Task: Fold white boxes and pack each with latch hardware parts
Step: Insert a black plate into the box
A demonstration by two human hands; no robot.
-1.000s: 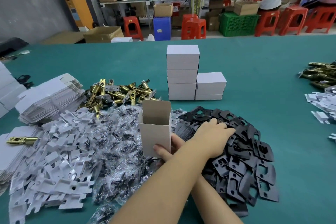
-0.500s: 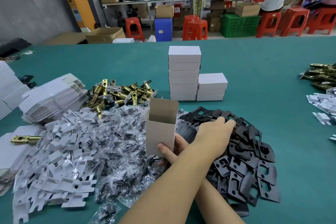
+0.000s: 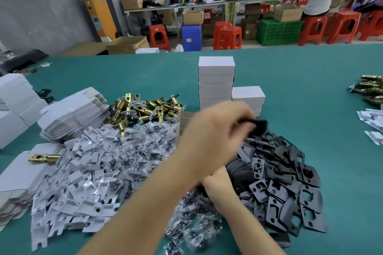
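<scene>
The green tabletop (image 3: 300,93) holds a stack of closed white boxes (image 3: 215,85) at the back, gold latches (image 3: 145,107), small bags of screws (image 3: 145,151) and a big pile of black plates (image 3: 279,182). The left hand (image 3: 215,130) reaches across over the right arm, lifted above the pile, its fingers curled and pinching a blurry black plate (image 3: 260,126). The right hand (image 3: 217,180) sits low under it, mostly hidden, holding an open box (image 3: 184,122) whose edge peeks out.

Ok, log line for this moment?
left hand: pinches black plate above plate pile | right hand: under left forearm, grip hidden | open box: mostly hidden
</scene>
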